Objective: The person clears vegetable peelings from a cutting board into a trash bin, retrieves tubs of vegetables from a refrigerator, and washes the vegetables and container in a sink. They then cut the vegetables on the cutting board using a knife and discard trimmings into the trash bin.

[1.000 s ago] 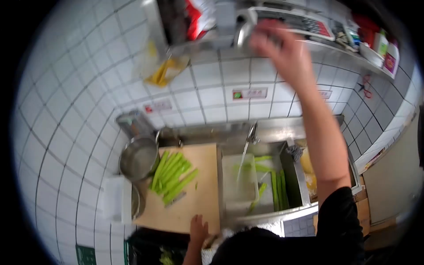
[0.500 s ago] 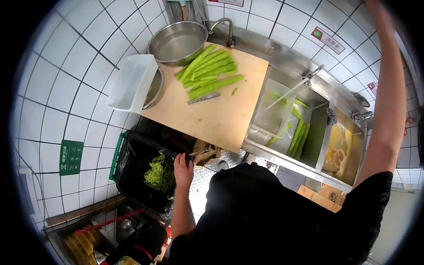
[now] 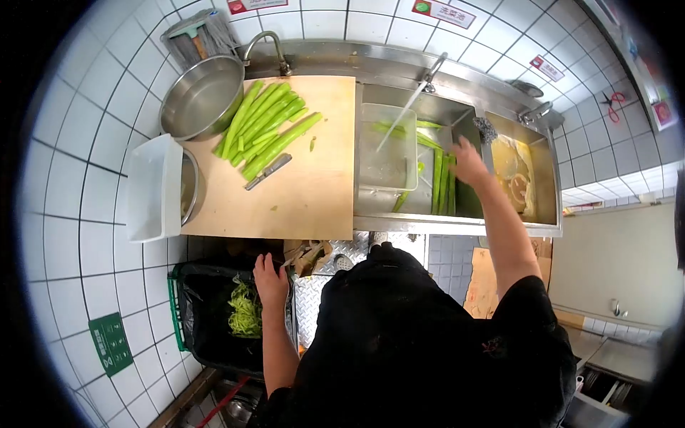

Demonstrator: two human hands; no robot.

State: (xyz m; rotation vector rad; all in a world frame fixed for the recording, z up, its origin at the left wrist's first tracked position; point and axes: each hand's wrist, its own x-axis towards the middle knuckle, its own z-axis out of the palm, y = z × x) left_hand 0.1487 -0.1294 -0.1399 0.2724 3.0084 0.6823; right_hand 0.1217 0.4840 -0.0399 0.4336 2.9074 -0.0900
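My right hand (image 3: pixel 467 162) is over the middle sink basin, just beside the long green stalks (image 3: pixel 444 180) that lie there; its fingers are smeared by motion. My left hand (image 3: pixel 272 282) hovers at the right edge of the black-lined bin (image 3: pixel 207 342), fingers apart, holding nothing. Green peelings (image 3: pixel 245 311) lie inside that bin. On the wooden board (image 3: pixel 314 200) rests a pile of peeled green stalks (image 3: pixel 267 121), with a peeler or knife (image 3: pixel 268 172) beside it. Water runs from a tap (image 3: pixel 432 75) into a clear plastic tub (image 3: pixel 387 157) in the sink.
A steel bowl (image 3: pixel 203 98) stands at the board's back left, with a white container (image 3: pixel 155 189) in front of it. The right basin (image 3: pixel 512 177) holds yellowish liquid. A scrubber (image 3: pixel 485 129) sits on the divider. Cardboard (image 3: pixel 481 282) lies below the sink.
The view has turned and shifted toward the sinks. My right arm has come down from high on the right to the basin. My left hand stays by the bin, still empty.
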